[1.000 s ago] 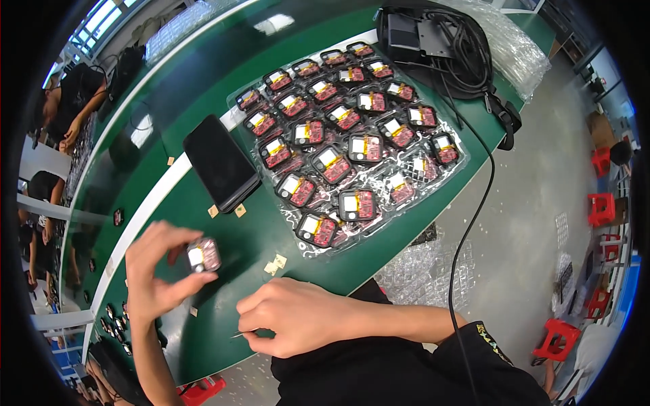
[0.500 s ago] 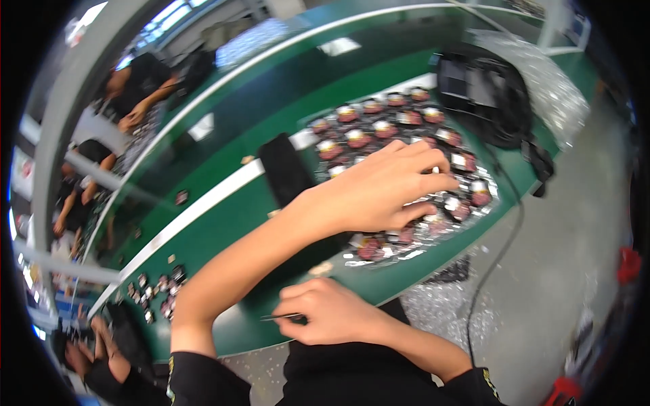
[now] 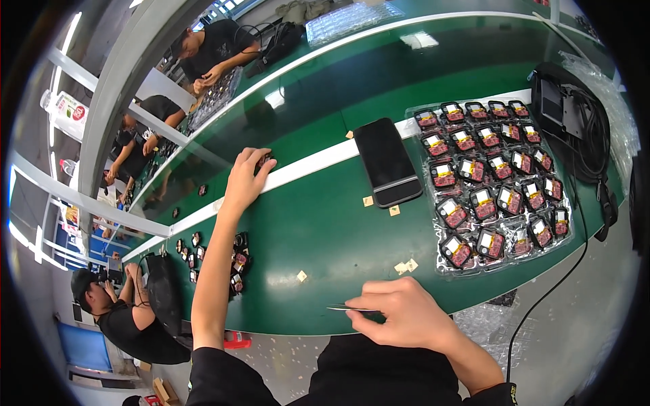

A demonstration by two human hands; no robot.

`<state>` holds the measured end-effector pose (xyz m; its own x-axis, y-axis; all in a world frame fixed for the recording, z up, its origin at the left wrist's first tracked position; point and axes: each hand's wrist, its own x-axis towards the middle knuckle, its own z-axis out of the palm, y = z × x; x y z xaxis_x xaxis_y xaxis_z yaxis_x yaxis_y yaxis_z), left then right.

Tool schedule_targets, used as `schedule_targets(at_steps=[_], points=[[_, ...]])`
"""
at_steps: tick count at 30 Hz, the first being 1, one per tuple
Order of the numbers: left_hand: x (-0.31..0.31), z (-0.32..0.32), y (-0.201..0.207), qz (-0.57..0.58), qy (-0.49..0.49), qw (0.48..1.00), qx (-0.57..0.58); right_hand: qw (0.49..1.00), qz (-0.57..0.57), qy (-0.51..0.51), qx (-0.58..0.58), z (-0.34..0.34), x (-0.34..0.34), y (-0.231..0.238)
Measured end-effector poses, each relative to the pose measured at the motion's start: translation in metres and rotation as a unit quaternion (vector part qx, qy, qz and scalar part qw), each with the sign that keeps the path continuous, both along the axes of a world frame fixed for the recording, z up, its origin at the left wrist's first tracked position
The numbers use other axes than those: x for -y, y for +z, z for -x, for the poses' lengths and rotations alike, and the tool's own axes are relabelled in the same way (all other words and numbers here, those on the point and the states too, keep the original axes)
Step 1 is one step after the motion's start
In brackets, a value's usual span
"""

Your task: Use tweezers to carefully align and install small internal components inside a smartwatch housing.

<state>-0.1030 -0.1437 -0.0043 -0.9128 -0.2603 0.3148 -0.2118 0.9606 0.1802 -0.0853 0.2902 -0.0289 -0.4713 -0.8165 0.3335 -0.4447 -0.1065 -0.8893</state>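
My left hand (image 3: 245, 184) reaches over the white strip on the green table. Its thumb and fingers close round a small dark electronic module (image 3: 265, 161), partly hidden by them. Near the front edge, my right hand (image 3: 406, 314) pinches thin metal tweezers (image 3: 353, 309), their tips pointing left. A clear plastic tray (image 3: 467, 268) to the right holds rows of black-framed modules with red boards and white-and-yellow parts. More loose modules (image 3: 238, 264) lie in a cluster beside my left forearm, and others sit farther left.
A black phone-like slab (image 3: 387, 162) lies across the white strip (image 3: 311, 164), left of the tray. Small cream paper bits (image 3: 406, 266) dot the table (image 3: 318, 223). A black device with coiled cable (image 3: 575, 115) stands at far right. Co-workers (image 3: 220, 51) sit along the left.
My left hand has gone from above the tray to a module far to the left, uncovering the tray. My right hand keeps the tweezers low near the front edge. The view has shifted.
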Motion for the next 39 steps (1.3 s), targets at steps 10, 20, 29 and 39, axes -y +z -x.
schedule_targets(at_steps=[10, 20, 29, 39], points=[[-0.125, -0.051, 0.022, -0.248, -0.28, 0.923, 0.095, 0.993, 0.032, -0.086, 0.074, 0.002, 0.003, 0.011], [-0.149, -0.092, 0.013, -0.124, -0.231, 0.964, 0.044, 0.992, 0.017, -0.122, 0.029, 0.008, 0.009, 0.01], [-0.143, -0.093, 0.008, -0.152, -0.265, 0.951, 0.049, 0.984, 0.011, -0.178, 0.028, 0.006, 0.01, 0.008], [-0.153, -0.098, 0.007, -0.225, -0.326, 0.909, 0.126, 0.981, -0.045, -0.187, -0.023, 0.006, 0.016, 0.007]])
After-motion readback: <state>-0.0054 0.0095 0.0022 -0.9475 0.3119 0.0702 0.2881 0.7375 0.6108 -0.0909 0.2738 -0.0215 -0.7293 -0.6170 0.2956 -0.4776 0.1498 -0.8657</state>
